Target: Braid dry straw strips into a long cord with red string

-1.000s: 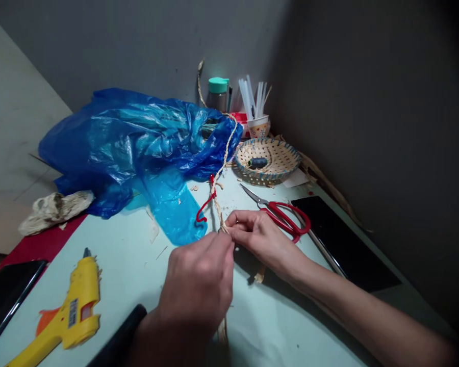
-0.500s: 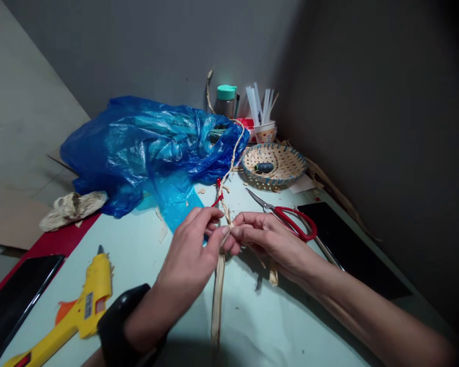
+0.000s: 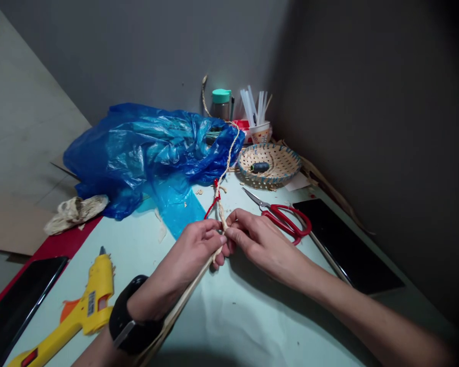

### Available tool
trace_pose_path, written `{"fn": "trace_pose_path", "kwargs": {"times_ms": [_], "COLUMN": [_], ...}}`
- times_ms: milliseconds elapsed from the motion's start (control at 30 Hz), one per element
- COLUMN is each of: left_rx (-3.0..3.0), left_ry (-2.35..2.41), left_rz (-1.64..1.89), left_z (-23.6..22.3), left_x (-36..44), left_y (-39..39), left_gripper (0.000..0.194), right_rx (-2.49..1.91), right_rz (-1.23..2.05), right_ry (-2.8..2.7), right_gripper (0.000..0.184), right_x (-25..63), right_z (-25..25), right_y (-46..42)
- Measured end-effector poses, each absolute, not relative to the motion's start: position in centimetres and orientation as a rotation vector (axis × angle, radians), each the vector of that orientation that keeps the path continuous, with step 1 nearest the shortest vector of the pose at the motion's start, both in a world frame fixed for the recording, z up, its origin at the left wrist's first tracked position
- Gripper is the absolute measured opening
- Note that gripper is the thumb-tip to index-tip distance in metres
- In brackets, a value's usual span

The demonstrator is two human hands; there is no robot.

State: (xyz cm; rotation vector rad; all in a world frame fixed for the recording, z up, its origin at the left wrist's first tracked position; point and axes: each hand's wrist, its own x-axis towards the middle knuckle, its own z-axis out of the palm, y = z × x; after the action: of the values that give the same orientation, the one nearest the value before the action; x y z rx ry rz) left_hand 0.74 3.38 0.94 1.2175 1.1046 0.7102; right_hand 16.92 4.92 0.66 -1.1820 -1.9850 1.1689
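A pale twisted fibre cord (image 3: 229, 160) runs from behind the blue bag down to my fingers, with a red string (image 3: 213, 204) tied around it. My left hand (image 3: 199, 244) is closed in a pinch on the cord's near end. Opposite it, my right hand (image 3: 254, 232) pinches the same spot with thumb and fingers, the two hands' fingertips meeting. From there a long loose fibre strip (image 3: 187, 293) trails toward me, along my left forearm. The exact grip points are partly hidden by the fingers.
Red-handled scissors (image 3: 279, 214) lie just beyond my right hand, beside a black tablet-like slab (image 3: 344, 242). A yellow glue gun (image 3: 95, 298) and a dark phone (image 3: 23, 290) lie left. Behind are the blue plastic bag (image 3: 156, 142), a woven basket (image 3: 286, 163) with a thread spool, and a cup of straws (image 3: 260, 133).
The loose strip that hung straight down now slants toward my left forearm. Strands below my right hand are no longer seen there. Both hands stay pinched on the cord, slightly lower in view.
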Motion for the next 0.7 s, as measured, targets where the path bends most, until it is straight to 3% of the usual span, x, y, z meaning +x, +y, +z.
{"fn": "trace_pose_path", "kwargs": {"times_ms": [200, 500, 700], "left_rx": [1.302, 1.120, 1.173], "left_ry": [1.261, 1.212, 1.349], "left_rz": [0.694, 0.814, 0.866], "left_z": [-0.1, -0.2, 0.3], "left_x": [0.8, 1.5, 2.0], "left_y": [3.3, 3.3, 3.1], "left_gripper": [0.014, 0.022, 0.021], "right_rx": [-1.317, -1.193, -1.415], "right_rz": [0.985, 1.070, 0.675], "right_ry": [-2.188, -2.314, -2.420], "right_gripper": [0.008, 0.015, 0.027], "right_x": [17.2, 17.8, 18.0], "right_z": [1.2, 1.6, 2.9], "right_y": [4.7, 5.0, 4.7]}}
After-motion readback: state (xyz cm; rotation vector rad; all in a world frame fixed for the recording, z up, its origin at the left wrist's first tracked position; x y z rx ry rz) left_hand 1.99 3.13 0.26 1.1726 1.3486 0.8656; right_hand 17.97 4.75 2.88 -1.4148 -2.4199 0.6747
